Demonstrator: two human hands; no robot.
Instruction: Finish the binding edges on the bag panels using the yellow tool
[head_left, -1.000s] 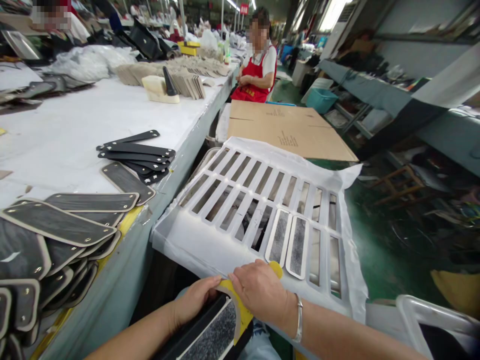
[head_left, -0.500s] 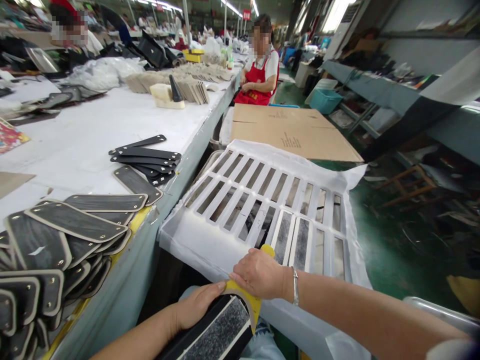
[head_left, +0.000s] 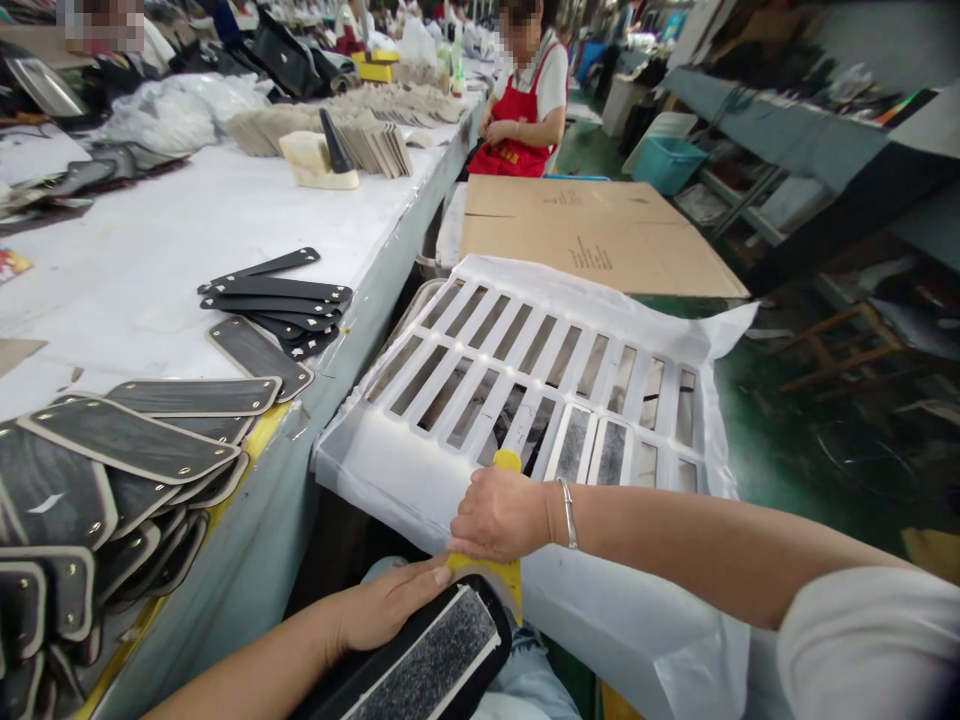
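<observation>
Right hand (head_left: 495, 515) gripping yellow scraper (head_left: 507, 461), holding its curved edge at black padded piece's (head_left: 375, 662) rounded end | left hand (head_left: 390, 600) bracing piece, grip partly hidden | piece lying above lap, near slatted white rack (head_left: 409, 495) | moving scraper probably calling for steady bracing

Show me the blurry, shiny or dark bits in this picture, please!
Head view: the wooden stool looks smeary; the white sleeve is soft, near a dark corner; the bracelet glints; shadow hides what's under the long table.
</observation>
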